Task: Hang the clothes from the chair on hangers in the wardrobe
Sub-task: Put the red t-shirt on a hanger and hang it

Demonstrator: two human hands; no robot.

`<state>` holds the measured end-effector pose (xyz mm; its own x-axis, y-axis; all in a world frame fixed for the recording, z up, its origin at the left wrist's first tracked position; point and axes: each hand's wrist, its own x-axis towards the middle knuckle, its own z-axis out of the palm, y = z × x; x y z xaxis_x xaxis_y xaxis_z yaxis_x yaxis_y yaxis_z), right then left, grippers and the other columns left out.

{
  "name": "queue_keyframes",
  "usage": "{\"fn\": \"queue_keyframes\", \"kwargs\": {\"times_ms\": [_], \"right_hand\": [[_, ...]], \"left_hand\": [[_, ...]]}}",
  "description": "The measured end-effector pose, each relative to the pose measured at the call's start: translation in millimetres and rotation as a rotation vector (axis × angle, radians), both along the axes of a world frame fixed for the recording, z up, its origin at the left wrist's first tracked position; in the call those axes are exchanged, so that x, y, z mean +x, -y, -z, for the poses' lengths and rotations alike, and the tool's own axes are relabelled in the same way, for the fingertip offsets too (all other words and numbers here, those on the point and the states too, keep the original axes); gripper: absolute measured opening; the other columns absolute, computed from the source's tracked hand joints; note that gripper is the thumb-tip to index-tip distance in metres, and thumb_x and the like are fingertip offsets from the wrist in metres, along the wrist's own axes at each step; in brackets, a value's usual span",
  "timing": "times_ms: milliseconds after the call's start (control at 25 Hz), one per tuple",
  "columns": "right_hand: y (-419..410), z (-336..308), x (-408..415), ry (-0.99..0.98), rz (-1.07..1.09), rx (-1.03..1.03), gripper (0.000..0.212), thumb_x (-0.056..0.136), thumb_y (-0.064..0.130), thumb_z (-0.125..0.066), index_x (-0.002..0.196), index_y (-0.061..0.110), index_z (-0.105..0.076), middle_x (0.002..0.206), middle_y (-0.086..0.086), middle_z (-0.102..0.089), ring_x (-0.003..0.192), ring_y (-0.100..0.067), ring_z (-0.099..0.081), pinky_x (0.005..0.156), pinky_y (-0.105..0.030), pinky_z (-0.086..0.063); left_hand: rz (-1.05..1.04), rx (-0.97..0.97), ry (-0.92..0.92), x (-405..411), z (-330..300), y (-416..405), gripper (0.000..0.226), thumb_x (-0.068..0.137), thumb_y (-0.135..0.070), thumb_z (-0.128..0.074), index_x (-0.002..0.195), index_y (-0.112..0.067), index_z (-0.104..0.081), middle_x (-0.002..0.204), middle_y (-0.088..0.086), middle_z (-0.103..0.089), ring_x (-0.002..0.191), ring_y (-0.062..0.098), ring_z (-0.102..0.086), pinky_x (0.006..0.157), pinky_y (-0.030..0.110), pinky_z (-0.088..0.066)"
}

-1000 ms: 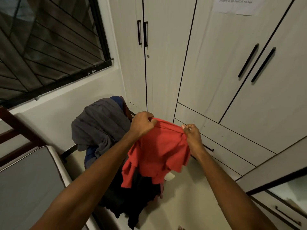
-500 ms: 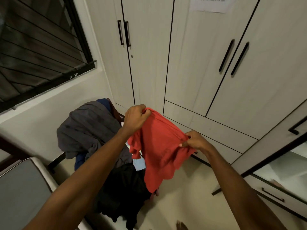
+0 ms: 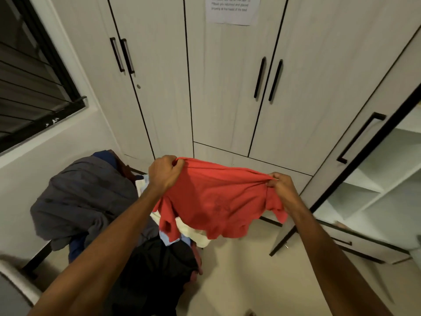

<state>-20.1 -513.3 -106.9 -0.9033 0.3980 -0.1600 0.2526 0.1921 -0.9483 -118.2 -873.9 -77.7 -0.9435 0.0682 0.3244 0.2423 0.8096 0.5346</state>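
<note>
A red shirt (image 3: 216,201) is stretched between my two hands above the floor. My left hand (image 3: 165,172) grips its left edge in a fist. My right hand (image 3: 281,187) pinches the right edge. Below and to the left, the chair (image 3: 37,258) is heaped with clothes: a grey garment (image 3: 84,197), a black one (image 3: 157,265), white and light blue pieces under the red shirt. The white wardrobe (image 3: 227,87) stands ahead with its middle doors closed. No hanger is in sight.
An open wardrobe door (image 3: 355,142) at the right shows white shelves (image 3: 376,179) and a drawer (image 3: 360,242) pulled out below. A barred window (image 3: 29,83) is at the left. A grey cushioned edge (image 3: 11,290) sits at the bottom left. Pale floor lies between chair and wardrobe.
My hands have pulled apart, spreading the red shirt wide and level. The view has swung right, so the open wardrobe section with shelves now shows.
</note>
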Motion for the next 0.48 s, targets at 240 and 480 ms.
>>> {"fn": "queue_keyframes", "kwargs": {"times_ms": [240, 480], "right_hand": [[-47, -50, 53, -0.177, -0.123, -0.278, 0.025, 0.068, 0.003, -0.063, 0.091, -0.002, -0.071, 0.083, -0.016, -0.068, 0.075, -0.023, -0.062, 0.072, -0.029, -0.051], [-114, -66, 104, -0.106, -0.307, 0.025, 0.018, 0.070, 0.002, -0.061, 0.084, 0.000, -0.072, 0.079, -0.011, -0.068, 0.075, -0.018, -0.062, 0.073, -0.030, -0.050]], "left_hand": [[0.173, -0.197, 0.328, 14, 49, -85, 0.052, 0.089, -0.053, -0.047, 0.059, -0.010, -0.051, 0.070, 0.015, -0.066, 0.078, 0.035, -0.068, 0.061, 0.032, -0.038], [0.735, -0.293, 0.620, 74, 43, -224, 0.046, 0.074, -0.041, -0.076, 0.118, -0.028, -0.067, 0.115, -0.002, -0.073, 0.104, 0.012, -0.068, 0.086, 0.027, -0.054]]}}
